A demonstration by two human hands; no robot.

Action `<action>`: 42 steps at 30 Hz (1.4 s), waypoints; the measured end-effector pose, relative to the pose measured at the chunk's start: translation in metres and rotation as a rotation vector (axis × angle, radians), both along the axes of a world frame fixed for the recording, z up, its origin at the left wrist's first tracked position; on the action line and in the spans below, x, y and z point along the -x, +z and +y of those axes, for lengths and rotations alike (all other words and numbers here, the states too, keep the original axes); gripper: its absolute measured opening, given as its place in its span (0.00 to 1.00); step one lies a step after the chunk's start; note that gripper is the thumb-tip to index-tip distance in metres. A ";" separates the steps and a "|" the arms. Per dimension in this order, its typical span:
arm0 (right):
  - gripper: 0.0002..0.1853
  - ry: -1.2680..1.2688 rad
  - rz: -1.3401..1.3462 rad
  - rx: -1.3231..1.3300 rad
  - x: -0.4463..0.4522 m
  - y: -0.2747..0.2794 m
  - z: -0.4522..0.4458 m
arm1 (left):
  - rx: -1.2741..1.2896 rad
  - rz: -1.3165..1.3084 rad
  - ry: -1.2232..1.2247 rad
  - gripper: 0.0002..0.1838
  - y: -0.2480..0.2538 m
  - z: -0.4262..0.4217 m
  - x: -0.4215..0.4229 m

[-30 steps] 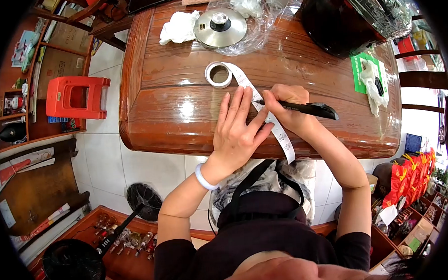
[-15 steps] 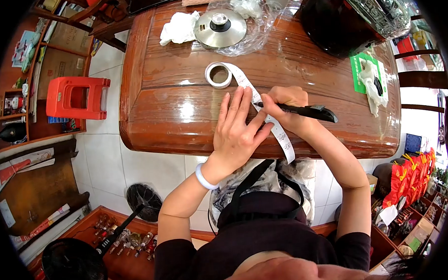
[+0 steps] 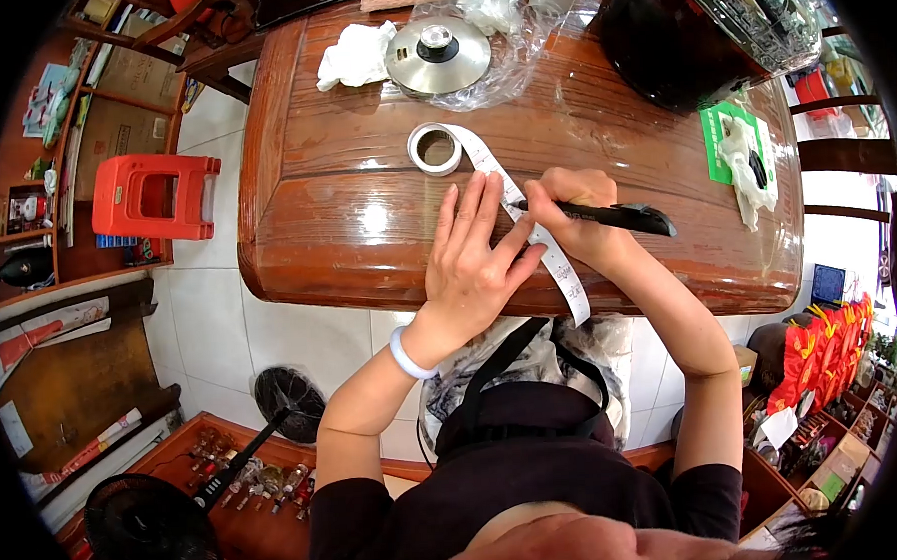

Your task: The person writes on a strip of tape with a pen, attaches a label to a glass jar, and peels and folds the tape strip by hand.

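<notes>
A roll of white labels (image 3: 435, 148) rests on the brown wooden table (image 3: 347, 244), its strip (image 3: 564, 275) unrolled toward me and hanging a little over the near edge. My left hand (image 3: 475, 254) lies flat on the table with fingers spread, pressing the strip's left side; a pale bangle is on that wrist. In my right hand (image 3: 578, 214) is a black marker (image 3: 626, 217), pinched near its tip, with the cap on its rear end. The tip touches the strip beside my left fingers. Small dark print shows on the labels.
Toward the back are a metal lid (image 3: 439, 55) on clear plastic, crumpled white tissue (image 3: 357, 56) and a large dark glass jar (image 3: 688, 39). A green packet (image 3: 718, 148) with a white bag lies at the right. A red stool (image 3: 155, 197) stands left of the table.
The marker and my right hand have shifted very slightly over the strip. My left hand keeps its place on the labels.
</notes>
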State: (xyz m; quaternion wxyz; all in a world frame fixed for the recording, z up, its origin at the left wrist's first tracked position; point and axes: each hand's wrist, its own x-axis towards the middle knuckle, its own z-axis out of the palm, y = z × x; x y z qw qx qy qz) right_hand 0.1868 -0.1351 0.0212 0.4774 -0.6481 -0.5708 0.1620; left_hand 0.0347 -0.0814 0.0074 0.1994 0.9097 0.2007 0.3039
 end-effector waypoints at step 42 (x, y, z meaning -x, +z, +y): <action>0.16 -0.064 -0.021 -0.043 0.001 -0.002 0.002 | -0.007 0.007 -0.004 0.17 0.000 0.000 0.000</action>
